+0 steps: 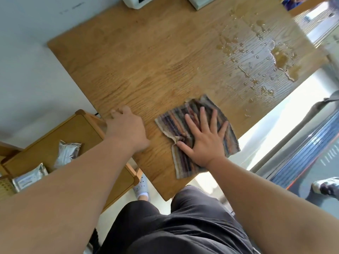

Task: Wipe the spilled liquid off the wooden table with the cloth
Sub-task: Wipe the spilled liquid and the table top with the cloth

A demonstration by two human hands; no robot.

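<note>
A striped, multicoloured cloth (pixel 185 125) lies flat near the front right edge of the wooden table (pixel 143 63). My right hand (pixel 203 138) presses down on the cloth with the palm flat and the fingers spread. My left hand (pixel 126 125) rests on the table's left edge, fingers curled over it, holding nothing. Spilled liquid (pixel 278 59) lies in puddles and drops across the far right part of the table, well beyond the cloth.
A lower wooden stool or side table (pixel 73 129) with silver foil packets (pixel 66 153) stands at the left. White appliances (pixel 135 1) sit at the table's far edge. Another person's shoe (pixel 326 186) shows at the right.
</note>
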